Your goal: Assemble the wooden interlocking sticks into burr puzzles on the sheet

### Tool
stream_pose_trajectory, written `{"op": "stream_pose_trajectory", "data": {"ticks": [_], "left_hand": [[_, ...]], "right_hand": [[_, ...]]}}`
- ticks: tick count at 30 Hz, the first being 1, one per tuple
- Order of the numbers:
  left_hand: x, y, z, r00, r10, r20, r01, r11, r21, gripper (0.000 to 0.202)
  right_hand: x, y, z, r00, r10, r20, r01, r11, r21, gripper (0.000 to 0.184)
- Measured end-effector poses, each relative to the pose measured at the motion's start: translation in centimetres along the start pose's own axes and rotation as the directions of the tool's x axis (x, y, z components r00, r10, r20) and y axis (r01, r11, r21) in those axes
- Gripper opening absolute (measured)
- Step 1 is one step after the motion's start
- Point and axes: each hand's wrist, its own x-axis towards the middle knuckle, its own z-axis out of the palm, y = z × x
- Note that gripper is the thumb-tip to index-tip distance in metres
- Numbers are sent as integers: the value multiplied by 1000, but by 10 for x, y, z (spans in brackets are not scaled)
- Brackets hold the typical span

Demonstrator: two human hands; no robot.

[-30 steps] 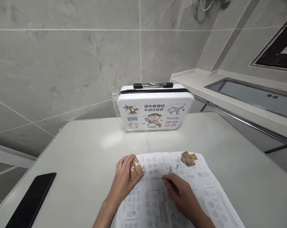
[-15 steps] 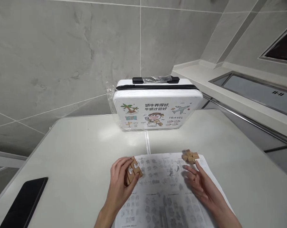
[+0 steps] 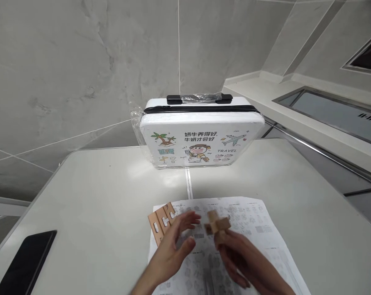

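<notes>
Pinched in the fingers of my right hand (image 3: 240,254) is a wooden burr puzzle (image 3: 216,224), a cross of interlocked blocks, held above the printed sheet (image 3: 259,229) and slightly blurred. My left hand (image 3: 176,246) hovers to its left with fingers apart and nothing in them. Just beyond my left hand, flat wooden pieces with cut-out slots (image 3: 160,219) lie side by side on the sheet's upper left corner, partly hidden by the hand. Rows of small puzzle drawings cover the sheet.
A white cartoon-printed suitcase (image 3: 200,139) in plastic wrap stands at the back of the pale table (image 3: 99,205). A black phone (image 3: 27,260) lies at the left edge. To the right runs a counter (image 3: 249,88) with an inset glass panel (image 3: 335,114).
My right hand has picked up the wooden burr puzzle and brought it left over the sheet. My left hand has let go of the slotted pieces and moved right, toward the puzzle.
</notes>
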Motion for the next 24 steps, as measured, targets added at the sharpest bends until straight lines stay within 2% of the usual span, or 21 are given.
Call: {"op": "stream_pose_trajectory", "data": {"ticks": [2, 3, 5, 7, 8, 9, 11, 13, 15, 18, 22, 24], "left_hand": [[5, 10, 5, 978, -20, 205, 60, 980, -189, 85], [7, 13, 7, 962, -31, 272, 98, 966, -240, 87], [9, 15, 8, 950, -59, 307, 154, 943, -296, 88], [8, 15, 7, 972, -81, 222, 147, 942, -302, 87], [7, 14, 7, 984, -89, 153, 129, 950, -283, 86], [6, 13, 7, 992, -95, 83, 113, 962, -249, 85], [5, 13, 8, 994, -105, -36, 97, 981, -169, 80], [4, 15, 9, 989, -105, -103, 93, 989, -117, 76], [3, 17, 12, 986, -97, -132, 86, 992, -87, 73], [2, 19, 15, 985, -81, -155, 78, 997, -27, 72], [4, 20, 13, 988, -35, -148, 60, 984, 166, 72], [6, 23, 10, 990, -15, -139, 49, 968, 245, 72]], "right_hand": [[0, 3, 12, 989, 27, 145, -21, 999, -42, 49], [0, 4, 17, 981, 30, 192, -17, 997, -69, 47], [2, 1, 26, 972, 11, 235, 23, 990, -140, 45], [5, -2, 32, 978, -88, 187, 140, 948, -284, 43], [6, -2, 34, 974, -178, 138, 218, 898, -381, 42], [7, -2, 36, 955, -284, 85, 289, 827, -483, 42], [10, 2, 37, 880, -475, 12, 370, 668, -646, 38], [13, 8, 37, 827, -562, -24, 384, 596, -705, 35], [14, 13, 36, 824, -564, -54, 384, 626, -678, 34], [14, 14, 34, 844, -532, -65, 397, 702, -591, 36], [13, 14, 30, 889, -455, -50, 369, 778, -509, 42], [14, 15, 28, 891, -450, -64, 363, 788, -497, 43]]}}
